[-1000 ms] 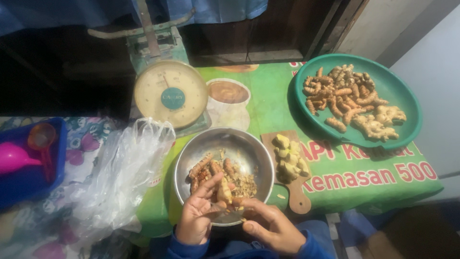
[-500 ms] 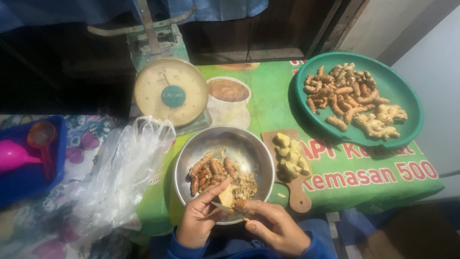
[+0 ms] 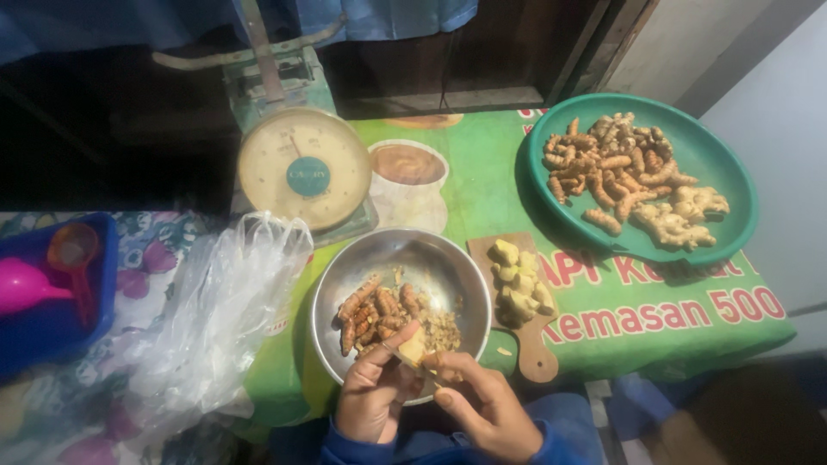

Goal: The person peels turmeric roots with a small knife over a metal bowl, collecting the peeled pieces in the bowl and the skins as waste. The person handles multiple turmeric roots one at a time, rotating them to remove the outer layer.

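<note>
A green printed plastic table cover (image 3: 482,172) carries everything here, and at its far right sits a wide round green plastic tray (image 3: 724,164) heaped with orange-brown roots and pale knobbly ginger. Behind the work stands a cream-faced mechanical dial scale (image 3: 304,168), and to the left lies a crumpled clear plastic bag (image 3: 215,319) beside a blue plastic tub (image 3: 52,319). Nearest the person is a round shiny steel bowl (image 3: 431,267) holding unpeeled roots and a scatter of peelings, with a small wooden paddle-shaped chopping board (image 3: 534,353) just beside it bearing pale peeled chunks. Over the bowl's near rim, the left hand (image 3: 372,400) is closed around a small pale-yellow peeled piece of root (image 3: 413,348), pinched between thumb and fingers. The right hand (image 3: 482,405) is curled shut on a thin blade (image 3: 419,365) that meets the piece. The piece looks light, hard and stiff, probably damp and slippery where skinned, so it is best held by its rough unpeeled end.
</note>
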A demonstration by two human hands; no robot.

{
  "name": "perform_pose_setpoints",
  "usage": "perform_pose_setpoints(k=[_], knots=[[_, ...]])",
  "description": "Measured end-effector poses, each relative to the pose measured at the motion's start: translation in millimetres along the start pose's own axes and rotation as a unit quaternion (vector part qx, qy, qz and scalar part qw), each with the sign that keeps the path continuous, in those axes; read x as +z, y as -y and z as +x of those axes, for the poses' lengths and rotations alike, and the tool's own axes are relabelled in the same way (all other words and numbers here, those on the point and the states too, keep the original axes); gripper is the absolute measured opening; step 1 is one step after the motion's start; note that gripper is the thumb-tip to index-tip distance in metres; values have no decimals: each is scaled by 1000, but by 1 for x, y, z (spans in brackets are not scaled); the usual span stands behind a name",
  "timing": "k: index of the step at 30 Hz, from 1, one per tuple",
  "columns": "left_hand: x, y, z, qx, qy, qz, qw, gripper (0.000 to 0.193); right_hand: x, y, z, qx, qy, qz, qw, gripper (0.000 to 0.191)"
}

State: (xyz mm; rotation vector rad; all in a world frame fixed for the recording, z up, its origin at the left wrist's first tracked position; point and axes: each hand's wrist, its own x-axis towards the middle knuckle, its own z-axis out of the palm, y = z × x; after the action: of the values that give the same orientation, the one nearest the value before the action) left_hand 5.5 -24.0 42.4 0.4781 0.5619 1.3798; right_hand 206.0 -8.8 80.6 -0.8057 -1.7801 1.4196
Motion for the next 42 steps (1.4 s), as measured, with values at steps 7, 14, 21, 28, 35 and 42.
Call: perform_pose_setpoints(k=[7, 14, 21, 28, 35, 42], knots=[[3, 15, 6, -8, -5, -129, 992, 48, 11, -13, 6, 186, -113, 345, 913, 48], [1, -1, 5, -6, 8, -103, 995, 58, -2, -7, -3, 144, -32, 262, 954, 51], [3, -3, 4, 30, 65, -101, 992, 64, -1, -1, -2, 73, 6, 25, 997, 45], [-1, 13, 6, 64, 35, -120, 990, 57, 14, -2, 4, -22, -62, -47, 997, 42], [-7, 29, 13, -10, -81, -217, 973, 41, 11, -3, 11, 218, -73, 311, 922, 48], [-5, 17, 13, 6, -86, -187, 979, 43, 1, 2, 10, 203, -91, 257, 941, 53]])
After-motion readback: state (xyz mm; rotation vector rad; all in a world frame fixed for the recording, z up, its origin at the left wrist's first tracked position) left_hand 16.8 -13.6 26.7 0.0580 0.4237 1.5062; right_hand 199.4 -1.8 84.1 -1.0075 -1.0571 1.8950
